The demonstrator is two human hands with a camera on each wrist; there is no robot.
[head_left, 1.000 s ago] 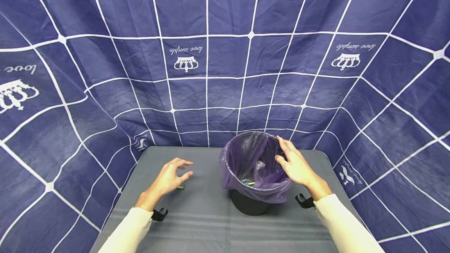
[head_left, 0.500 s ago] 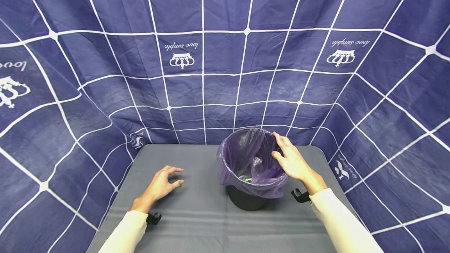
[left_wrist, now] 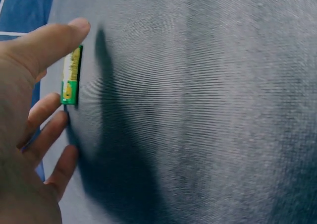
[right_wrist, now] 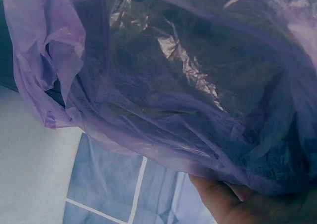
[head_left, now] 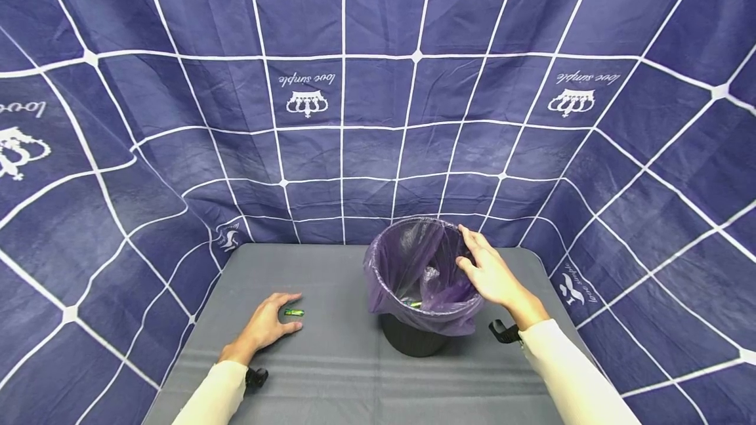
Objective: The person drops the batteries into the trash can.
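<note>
A small green and yellow battery lies on the grey table. My left hand is around it with thumb and fingers spread, not closed on it. In the left wrist view the battery shows between the thumb and the other fingers. To the right stands a black trash can lined with a translucent purple bag. My right hand holds its right rim, thumb over the inside and fingers along the outside. The bag hides part of that hand in the right wrist view.
A small green and yellow item lies inside the lined can, its kind unclear. Blue cloth with white grid lines hangs around the back and sides of the grey table.
My left hand has moved down and slightly left, so the battery it mostly covered shows between thumb and fingers. The right hand stays on the rim. The head view has shifted slightly.
</note>
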